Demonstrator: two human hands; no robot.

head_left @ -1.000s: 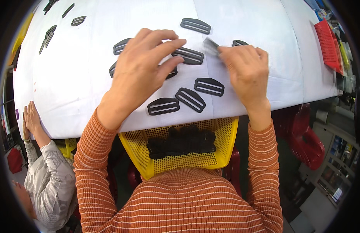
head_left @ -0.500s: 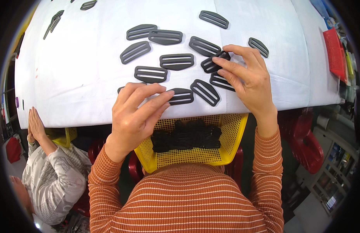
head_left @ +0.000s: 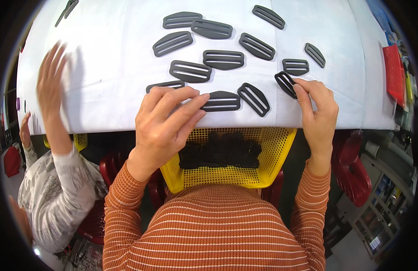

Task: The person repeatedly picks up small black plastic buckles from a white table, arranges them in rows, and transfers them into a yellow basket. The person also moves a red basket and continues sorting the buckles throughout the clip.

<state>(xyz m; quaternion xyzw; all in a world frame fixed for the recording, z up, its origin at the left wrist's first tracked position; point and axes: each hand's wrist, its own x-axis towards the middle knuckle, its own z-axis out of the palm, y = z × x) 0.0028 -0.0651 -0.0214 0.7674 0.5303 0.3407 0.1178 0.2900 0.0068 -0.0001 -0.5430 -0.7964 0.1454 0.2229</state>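
My left hand (head_left: 166, 119) is at the front edge of the table, its fingertips bent around the left end of a black slide buckle (head_left: 225, 102). That end is partly hidden by the fingers. Farther right, my right hand (head_left: 318, 108) pinches another black slide buckle (head_left: 285, 86) between thumb and fingers, tilted over the cloth. Just beyond it lies a flat buckle (head_left: 295, 67). A slanted buckle (head_left: 254, 99) rests between my hands, and a partly covered one (head_left: 165, 86) shows behind my left hand. Several more slide buckles (head_left: 223, 59) are scattered farther back.
A yellow mesh basket (head_left: 285, 153) with a dark heap inside sits against my front, below the white-covered table (head_left: 114, 90). At left, a co-worker's hand (head_left: 51, 86) is over the table. A red basket (head_left: 392, 70) is at the right edge, near red chairs (head_left: 351, 171).
My right hand has moved right and nearer, now gripping a buckle apart from the others. My left hand keeps its hold. The co-worker's joined hands have parted, one reaching over the table.
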